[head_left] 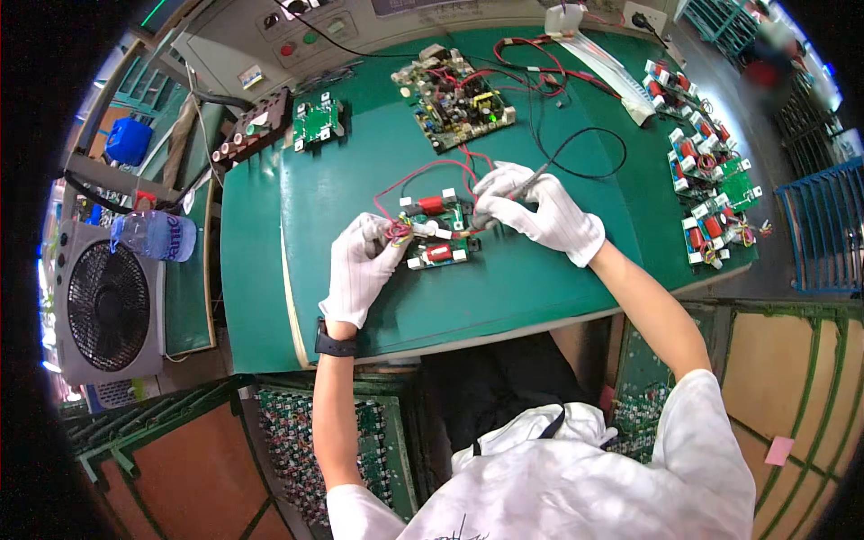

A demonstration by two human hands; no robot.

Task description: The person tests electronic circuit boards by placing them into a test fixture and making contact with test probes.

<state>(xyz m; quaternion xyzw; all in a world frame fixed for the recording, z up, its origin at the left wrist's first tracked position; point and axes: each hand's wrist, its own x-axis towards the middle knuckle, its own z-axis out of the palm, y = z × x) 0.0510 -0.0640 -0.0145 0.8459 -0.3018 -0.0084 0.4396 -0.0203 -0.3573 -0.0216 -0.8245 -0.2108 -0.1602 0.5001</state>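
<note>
Green-matted worktop at an electronics bench, seen from the head camera.

Near the front edge, centre, lies a small circuit board with red coils. The left hand, gloved white, has its fingers pinched together on the board's left end. The right hand is clamped on a grey probe, tip at the board. Risk, as judged: red leads loop across the board, so a slipped probe could bridge contacts or snag them. A larger board lies toward the back edge; finished boards crowd the right edge; a fan stands off the left side.
</note>
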